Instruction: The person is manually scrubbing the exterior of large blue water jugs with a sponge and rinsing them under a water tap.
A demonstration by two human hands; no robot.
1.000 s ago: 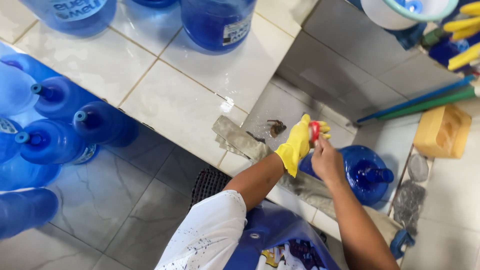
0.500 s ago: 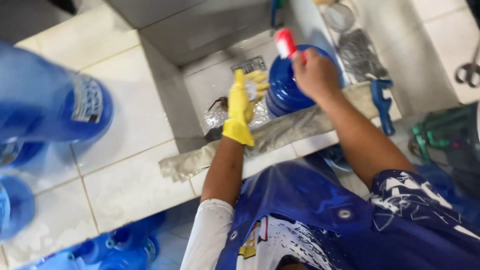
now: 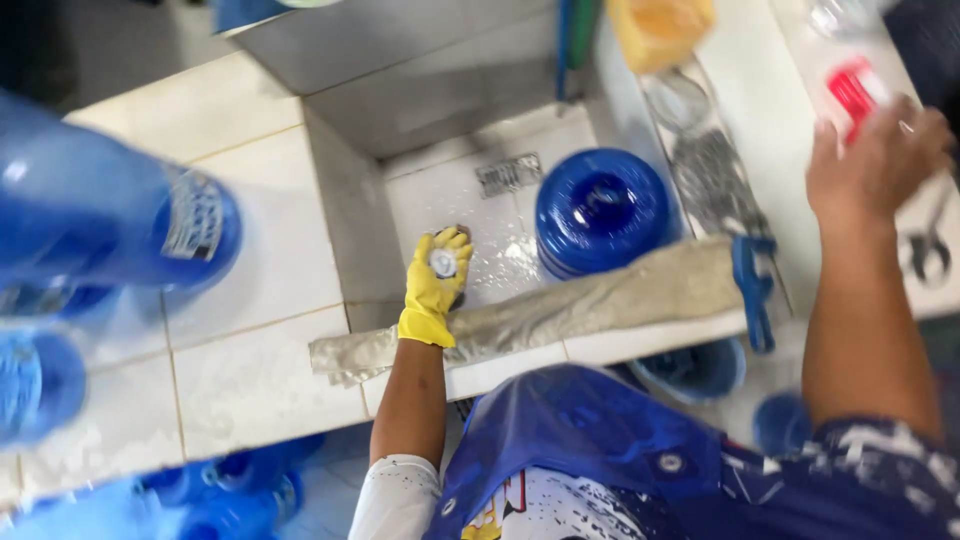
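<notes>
Head view: looking straight down into a tiled wash basin and the two arms reaching over it.
Left hand [image 3: 437,285]: in a yellow rubber glove, down inside the basin, fingers curled around a small round white cap [image 3: 443,263] that it holds face up.
Right hand [image 3: 875,160]: bare, out to the right over the white desk [image 3: 770,75], fingers closed on a small red object [image 3: 852,92]; the blur hides what that object is.
Blue water jug [image 3: 603,210]: stands upright on the basin floor, just right of the gloved hand and apart from it; its neck faces the camera, and whether it holds anything cannot be told.
Wash basin [image 3: 420,120]: grey walls, wet pale floor, a metal drain grate [image 3: 508,174] near the back.
Grey cloth [image 3: 560,310]: draped along the front rim of the basin, under the left wrist.
Blue clamp-like tool [image 3: 752,290]: sits at the right end of the cloth.
Yellow sponge [image 3: 660,28]: at the top edge, behind the basin.
Large blue bottles [image 3: 110,225]: on their sides at the left, over the white tiles; contents not readable.
Blue apron [image 3: 590,440]: covers the person's front at the bottom.
</notes>
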